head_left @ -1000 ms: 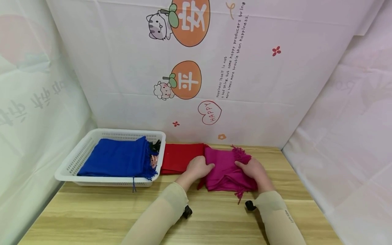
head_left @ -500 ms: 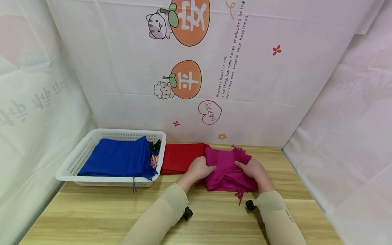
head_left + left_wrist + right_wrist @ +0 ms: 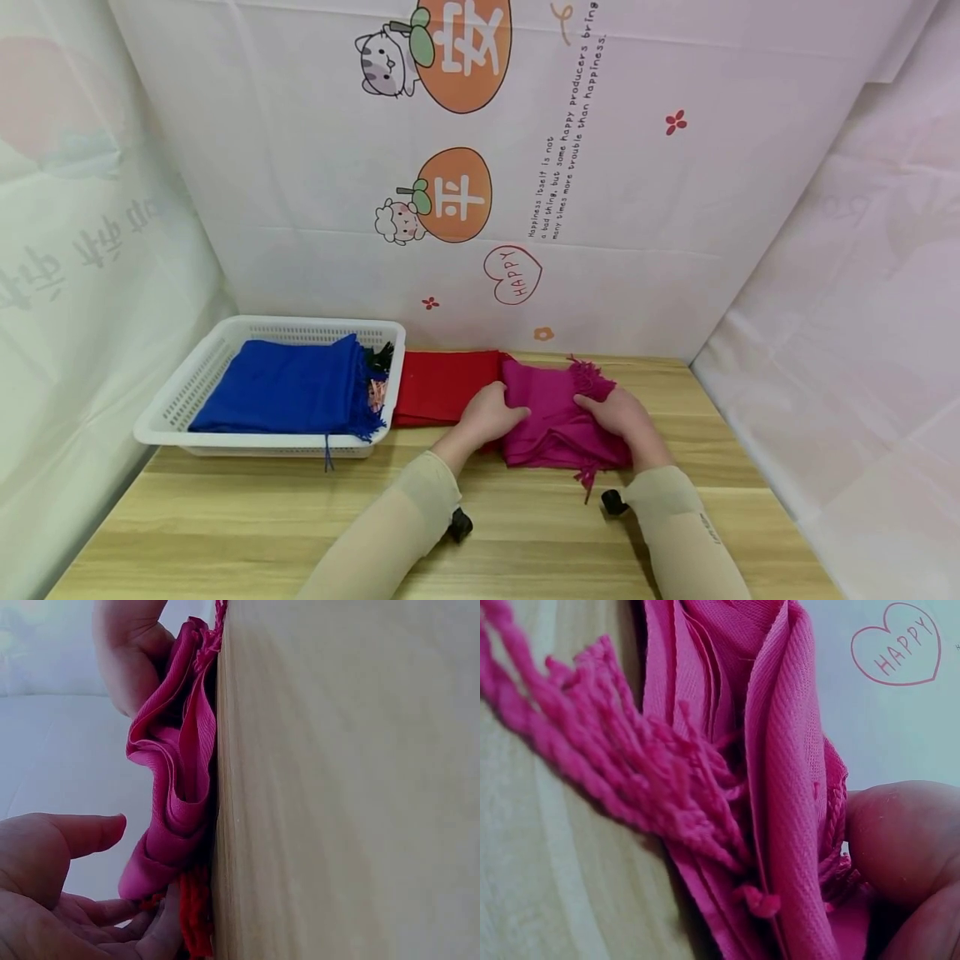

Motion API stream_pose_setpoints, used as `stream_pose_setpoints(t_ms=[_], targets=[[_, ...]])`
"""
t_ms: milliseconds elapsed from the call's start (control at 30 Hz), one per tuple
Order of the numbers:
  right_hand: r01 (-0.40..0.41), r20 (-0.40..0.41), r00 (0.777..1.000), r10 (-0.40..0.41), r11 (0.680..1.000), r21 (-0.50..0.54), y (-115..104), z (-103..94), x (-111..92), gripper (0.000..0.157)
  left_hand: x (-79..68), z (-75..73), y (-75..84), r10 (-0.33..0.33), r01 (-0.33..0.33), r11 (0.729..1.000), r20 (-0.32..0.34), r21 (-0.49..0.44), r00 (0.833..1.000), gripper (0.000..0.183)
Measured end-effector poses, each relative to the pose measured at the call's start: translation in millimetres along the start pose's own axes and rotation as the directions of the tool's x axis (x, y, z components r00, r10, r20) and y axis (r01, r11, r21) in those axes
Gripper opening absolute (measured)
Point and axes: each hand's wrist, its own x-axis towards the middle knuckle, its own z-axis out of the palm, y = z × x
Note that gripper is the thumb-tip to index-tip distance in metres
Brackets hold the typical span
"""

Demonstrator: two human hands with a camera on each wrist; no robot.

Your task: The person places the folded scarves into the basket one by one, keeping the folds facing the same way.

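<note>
A folded magenta scarf (image 3: 543, 417) with twisted fringe lies on the right part of the table. My right hand (image 3: 619, 414) grips its right end, thumb on top. Seen from the right wrist, that thumb (image 3: 907, 840) rests against the scarf's layered folds (image 3: 795, 787), the fringe hanging beside them. My left hand (image 3: 485, 414) is at the scarf's left edge. In the left wrist view, the left thumb (image 3: 94, 834) stands apart from the cloth while the fingers (image 3: 142, 934) touch the scarf's lower end. A folded red scarf (image 3: 446, 385) lies left of the magenta one.
A white plastic basket (image 3: 161, 429) stands at the left, holding a folded blue scarf (image 3: 281, 387) with dark green and peach fringe beside it. One blue strand hangs over the basket's front rim. A printed white cloth (image 3: 615, 275) hangs behind the wooden table (image 3: 525, 550).
My left hand has shifted very slightly right against the magenta scarf's edge. The right hand and the scarves stay practically where they were.
</note>
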Motion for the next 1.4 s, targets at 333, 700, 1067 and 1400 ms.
stream_pose_setpoints(t_ms=[333, 700, 1067, 1400], targets=[[0.004, 0.008, 1.000, -0.004, 1.000, 0.024, 2.0, -0.8, 0.6, 0.091, -14.9, -6.8, 16.2, -0.025, 0.025, 1.000, 0.024, 0.005, 0.999, 0.064], [0.000, 0.018, 1.000, -0.001, 0.999, 0.040, 1.9, -1.4, 0.2, 0.093, -16.3, -4.9, 21.0, -0.038, 0.037, 0.996, 0.006, 0.082, 0.999, 0.058], [0.017, 0.010, 1.000, -0.018, 0.991, 0.135, 11.2, -0.8, 6.9, 0.090, -17.1, -3.0, 20.0, -0.027, 0.028, 0.999, -0.006, 0.047, 1.000, 0.062], [0.003, 0.013, 1.000, -0.006, 0.977, 0.213, -2.0, -2.1, -3.1, 0.083, -18.0, -1.1, 19.1, -0.024, 0.024, 0.998, -0.001, 0.050, 1.000, 0.067]])
